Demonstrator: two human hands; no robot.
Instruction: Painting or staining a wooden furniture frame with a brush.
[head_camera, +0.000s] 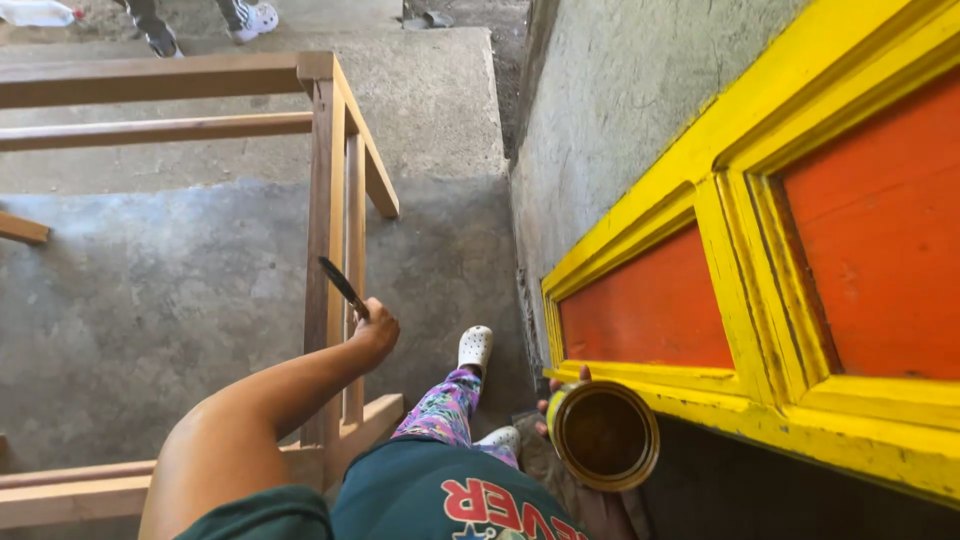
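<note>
Fingers of our left hand (377, 325) were curled tight round the handle of a dark paintbrush (342, 286), its bristled end tilted up and away from the door, likely so that nothing dripped on our leg; our right hand (560, 405) cupped an open paint tin (604, 434) from beneath, only a few fingertips showing past its rim, closed about the can, which sat level just below the door's bottom rail, probably kept close to the work. We took the yellow-framed door (745, 250) with its orange panels as our landmark; it leaned or stood against the grey plastered wall (620, 90) behind it. To the door's left stood our feet in white clogs (476, 347) on the concrete floor (150, 290); further left rose a bare wooden frame (325, 200), its upright just beside the brush hand. Between frame and door ran a narrow strip of floor, leaving little room to swing the brush; beyond the frame, well apart from the door, another person's shoes (250, 20) showed at the far edge.
</note>
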